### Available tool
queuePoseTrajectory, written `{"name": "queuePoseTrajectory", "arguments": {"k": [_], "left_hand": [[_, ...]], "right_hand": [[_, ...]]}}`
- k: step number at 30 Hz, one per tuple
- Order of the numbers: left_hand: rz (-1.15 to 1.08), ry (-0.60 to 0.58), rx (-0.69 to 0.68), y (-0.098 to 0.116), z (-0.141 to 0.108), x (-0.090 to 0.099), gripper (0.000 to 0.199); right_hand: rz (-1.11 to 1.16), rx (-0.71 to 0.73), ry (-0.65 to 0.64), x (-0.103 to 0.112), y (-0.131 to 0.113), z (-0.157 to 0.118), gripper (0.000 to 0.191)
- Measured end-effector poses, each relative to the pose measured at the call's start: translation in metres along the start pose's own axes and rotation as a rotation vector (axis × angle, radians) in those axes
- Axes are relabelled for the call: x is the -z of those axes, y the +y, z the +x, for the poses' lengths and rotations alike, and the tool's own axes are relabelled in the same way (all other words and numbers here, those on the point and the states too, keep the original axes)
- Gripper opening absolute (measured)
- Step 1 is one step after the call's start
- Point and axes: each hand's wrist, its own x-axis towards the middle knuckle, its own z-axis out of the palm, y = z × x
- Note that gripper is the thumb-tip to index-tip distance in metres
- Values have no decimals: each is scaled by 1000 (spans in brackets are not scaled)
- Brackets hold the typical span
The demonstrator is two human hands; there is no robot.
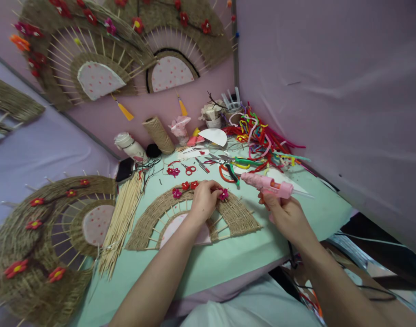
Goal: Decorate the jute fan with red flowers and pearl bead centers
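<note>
My left hand (pixel 207 200) rests over the woven twine fan (pixel 240 211), its fingers drawn together at a magenta flower (pixel 223 194) on the upper right of the fan's band. Another magenta flower (pixel 177 193) and two red flowers (pixel 189 185) sit along the band to the left of that hand. In my right hand (pixel 283 211) is a pink hot glue gun (pixel 271 185), held above the table with its nozzle pointing left. My left forearm hides part of the fan's pale half-round centre (pixel 173 227).
Scissors (pixel 190 170), pliers (pixel 230 175) and loose flowers (pixel 173 171) lie beyond the fan. A bundle of thin sticks (pixel 121 222) is on the left, beside a larger flowered fan (pixel 30 245). Tangled pipe cleaners (pixel 262 136), a twine spool (pixel 158 135) and a white bottle (pixel 129 146) stand farther back.
</note>
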Motion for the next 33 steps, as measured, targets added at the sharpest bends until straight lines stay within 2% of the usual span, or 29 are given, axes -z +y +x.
{"name": "queuePoseTrajectory", "arguments": {"k": [3, 9, 12, 15, 19, 22, 27, 33], "left_hand": [[52, 6, -59, 0, 0, 0, 13], [196, -56, -115, 0, 2, -3, 13], [164, -45, -124, 2, 3, -1, 15], [109, -22, -77, 1, 4, 4, 14], [-5, 8, 7, -9, 3, 7, 10], [-93, 37, 6, -17, 1, 4, 10], [-74, 47, -17, -19, -3, 0, 10], [-16, 34, -29, -11, -4, 2, 12]], "right_hand": [[3, 0, 2, 0, -1, 0, 57], [3, 6, 9, 0, -1, 0, 53], [-2, 9, 16, 1, 0, 0, 53], [-7, 7, 20, 1, 1, 0, 54], [-12, 3, 24, 1, 2, -1, 53], [-16, 2, 19, 0, 1, -1, 53], [-26, -3, 12, -1, 1, 0, 54], [-33, -4, 19, -1, 4, 1, 57]]}}
